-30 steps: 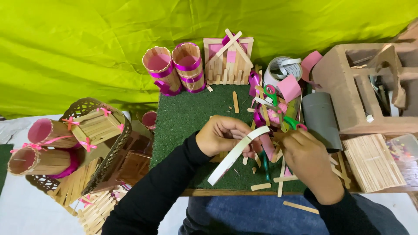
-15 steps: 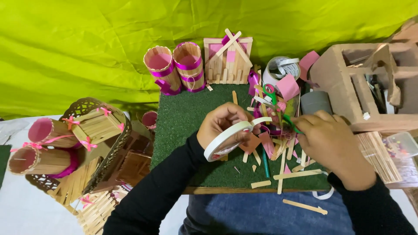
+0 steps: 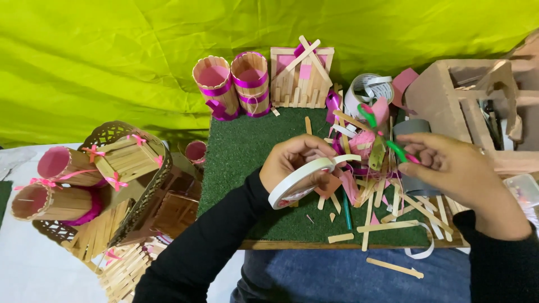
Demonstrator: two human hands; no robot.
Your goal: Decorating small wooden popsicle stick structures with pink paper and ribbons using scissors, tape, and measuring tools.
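My left hand [image 3: 295, 163] holds a white roll of tape [image 3: 300, 180] over the green turf board [image 3: 241, 151], a short tail of tape sticking out to the right. My right hand [image 3: 455, 168] grips green-handled scissors [image 3: 387, 134], their blades pointing up and left over a heap of pink paper scraps and craft sticks [image 3: 370, 185]. The two hands are apart, the scissors a little right of the tape's free end.
Two stick-built cups with pink ribbon [image 3: 233, 84] and a small stick house [image 3: 301, 76] stand at the board's far edge. A cardboard box [image 3: 471, 106] sits right. A basket of stick crafts [image 3: 106, 185] lies left. Loose sticks [image 3: 396, 268] rest on my lap.
My right hand has lifted up and rightward from the stick pile, now holding the scissors. The tape roll stayed in my left hand, turning slightly.
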